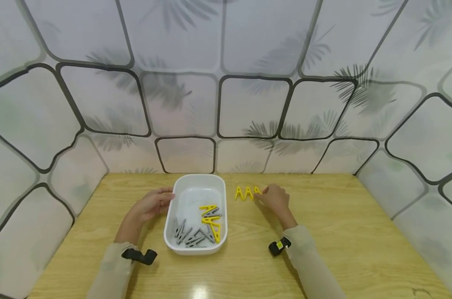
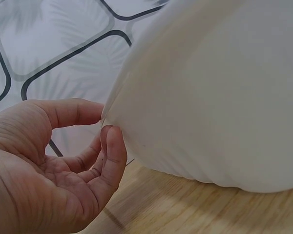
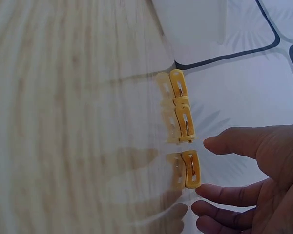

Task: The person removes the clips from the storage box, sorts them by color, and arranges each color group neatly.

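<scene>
My left hand [image 1: 151,204] holds the left side of a white plastic tray [image 1: 170,216], thumb and fingertips pinching its edge in the left wrist view. Inside lie three yellow plastic clips [image 1: 216,234] and several grey clips [image 1: 181,232], mostly toward the near end. To the tray's right, three more yellow clips [image 1: 239,193] form a short row, each like a letter A. My right hand [image 1: 276,199] is at the row's right end. In the right wrist view its thumb and forefinger are spread about the nearest clip [image 3: 192,169], the forefinger tip right at its end.
Everything stands on a light wood-grain table [image 1: 334,232]. A patterned cloth backdrop [image 1: 253,108] rises right behind its far edge and along both sides. A black wrist camera [image 1: 140,256] is strapped over each sleeve.
</scene>
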Tool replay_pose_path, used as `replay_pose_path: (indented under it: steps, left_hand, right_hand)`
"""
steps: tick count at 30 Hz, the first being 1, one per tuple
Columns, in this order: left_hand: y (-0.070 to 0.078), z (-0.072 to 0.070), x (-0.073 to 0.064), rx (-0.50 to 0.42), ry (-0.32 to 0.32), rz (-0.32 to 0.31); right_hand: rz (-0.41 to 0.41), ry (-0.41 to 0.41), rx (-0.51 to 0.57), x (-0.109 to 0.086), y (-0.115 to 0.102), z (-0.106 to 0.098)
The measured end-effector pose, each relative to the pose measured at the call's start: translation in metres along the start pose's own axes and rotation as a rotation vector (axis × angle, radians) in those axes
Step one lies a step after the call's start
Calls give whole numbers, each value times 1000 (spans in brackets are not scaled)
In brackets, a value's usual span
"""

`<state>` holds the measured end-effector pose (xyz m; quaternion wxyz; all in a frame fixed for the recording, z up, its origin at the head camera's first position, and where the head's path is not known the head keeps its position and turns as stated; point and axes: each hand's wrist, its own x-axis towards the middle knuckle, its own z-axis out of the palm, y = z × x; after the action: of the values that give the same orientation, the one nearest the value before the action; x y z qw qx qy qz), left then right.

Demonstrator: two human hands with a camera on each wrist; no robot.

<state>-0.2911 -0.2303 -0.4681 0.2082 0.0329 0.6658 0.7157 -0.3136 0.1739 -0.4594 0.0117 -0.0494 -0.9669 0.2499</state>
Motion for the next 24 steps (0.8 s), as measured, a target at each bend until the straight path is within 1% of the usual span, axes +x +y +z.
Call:
replay_pose_path:
  steps: [9, 19, 24]
  left_hand:
    - [0, 1, 0, 5, 4, 4]
    - [-1, 2, 0, -1, 6, 0]
    - [-2, 4, 0, 9, 12, -2]
  right_hand:
    - [10, 9, 48, 1, 1, -3]
    - [-68, 38, 101, -7, -5, -12]
    - [-91, 43, 132, -8, -9, -15]
